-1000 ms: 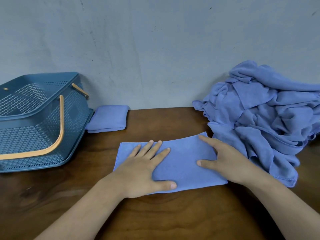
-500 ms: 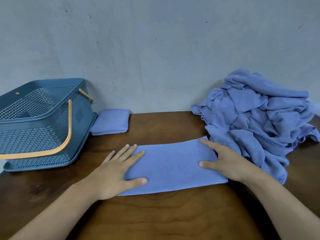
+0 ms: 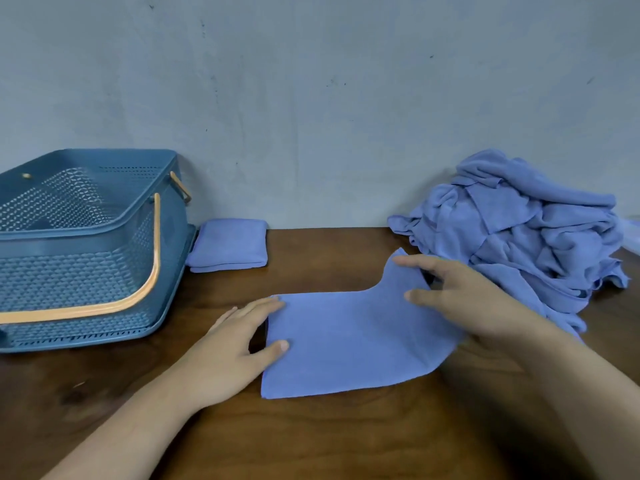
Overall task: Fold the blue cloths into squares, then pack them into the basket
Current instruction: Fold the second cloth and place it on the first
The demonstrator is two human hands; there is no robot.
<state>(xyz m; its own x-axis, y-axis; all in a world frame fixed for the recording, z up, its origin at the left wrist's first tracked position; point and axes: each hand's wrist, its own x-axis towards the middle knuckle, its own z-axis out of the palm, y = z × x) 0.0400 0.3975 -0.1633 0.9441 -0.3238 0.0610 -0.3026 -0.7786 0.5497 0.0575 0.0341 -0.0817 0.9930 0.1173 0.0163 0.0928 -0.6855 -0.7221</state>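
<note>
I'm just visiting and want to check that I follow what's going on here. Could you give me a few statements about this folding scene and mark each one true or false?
1. The right hand holds one end of the flat cloth raised off the table. True.
2. The folded cloth lies inside the basket. False: it lies on the table beside the basket.
3. A pile of unfolded cloths sits at the right of the table. True.
4. The left hand grips the basket. False: it rests at the flat cloth's left edge, its thumb on the cloth.
</note>
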